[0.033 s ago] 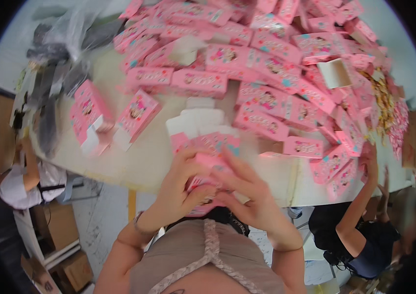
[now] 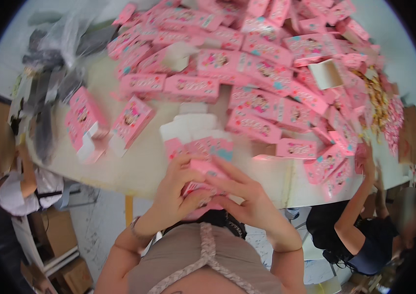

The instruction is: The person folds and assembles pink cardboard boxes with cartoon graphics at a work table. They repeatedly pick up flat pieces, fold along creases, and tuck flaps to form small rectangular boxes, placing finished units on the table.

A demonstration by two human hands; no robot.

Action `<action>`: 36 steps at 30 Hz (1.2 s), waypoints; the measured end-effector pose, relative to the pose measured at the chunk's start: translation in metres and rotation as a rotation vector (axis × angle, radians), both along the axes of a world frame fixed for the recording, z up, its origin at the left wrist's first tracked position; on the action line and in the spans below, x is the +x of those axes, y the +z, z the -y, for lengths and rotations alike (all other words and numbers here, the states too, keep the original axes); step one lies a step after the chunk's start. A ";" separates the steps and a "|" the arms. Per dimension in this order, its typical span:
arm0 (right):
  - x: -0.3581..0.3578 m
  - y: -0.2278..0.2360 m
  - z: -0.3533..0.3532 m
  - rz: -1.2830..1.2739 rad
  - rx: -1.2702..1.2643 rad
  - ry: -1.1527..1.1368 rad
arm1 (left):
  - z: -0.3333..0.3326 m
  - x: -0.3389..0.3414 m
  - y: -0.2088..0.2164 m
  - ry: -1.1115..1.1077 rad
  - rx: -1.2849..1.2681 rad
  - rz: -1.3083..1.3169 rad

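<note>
At the near edge of the table, a small pink box [image 2: 207, 168] is held between my two hands. My left hand [image 2: 174, 190] curls round its left side, with the thumb across the front. From the other side my right hand [image 2: 247, 195] grips it, fingers bent over the top; the palms hide much of it. Just beyond lie flat pink cartons [image 2: 210, 144] with white flaps [image 2: 188, 128] spread on the table. Left of these, two pink boxes [image 2: 132, 117] rest with their near-end flaps open.
A large heap of pink boxes [image 2: 262, 73] covers the far middle and right of the table [image 2: 134, 171]. Gold and pink wrapped pieces [image 2: 378, 105] lie at the right. Grey plastic bags [image 2: 46, 117] are at the left. Co-workers sit at both sides; one person's hand [image 2: 365, 159] reaches in at right.
The whole view has shifted slightly, so the table appears further left. My fingers have moved a little on the pink box, which stays between my hands.
</note>
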State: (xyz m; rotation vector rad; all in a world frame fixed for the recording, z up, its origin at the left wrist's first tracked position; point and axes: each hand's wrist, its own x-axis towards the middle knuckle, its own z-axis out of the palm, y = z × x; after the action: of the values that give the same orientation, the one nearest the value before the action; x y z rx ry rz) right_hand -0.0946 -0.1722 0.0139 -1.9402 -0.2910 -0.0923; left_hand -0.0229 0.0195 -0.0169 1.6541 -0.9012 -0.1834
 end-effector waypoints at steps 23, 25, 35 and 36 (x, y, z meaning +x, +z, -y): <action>0.010 -0.029 0.004 -0.235 -0.087 -0.455 | -0.009 0.019 -0.042 0.417 0.073 -0.284; 0.001 -0.011 -0.004 -0.084 -0.116 -0.314 | -0.003 0.025 -0.027 0.356 -0.226 -0.566; 0.020 0.009 -0.026 0.079 0.157 -0.414 | 0.024 0.026 0.022 0.025 -0.237 -0.492; 0.021 0.002 -0.024 0.148 0.159 -0.446 | 0.027 0.019 0.019 0.057 -0.233 -0.388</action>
State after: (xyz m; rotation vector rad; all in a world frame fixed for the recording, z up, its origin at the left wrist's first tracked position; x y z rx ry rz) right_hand -0.0733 -0.1483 0.0160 -1.8119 0.0570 -0.5374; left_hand -0.0040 -0.0077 0.0024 1.3643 -0.5575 -0.3343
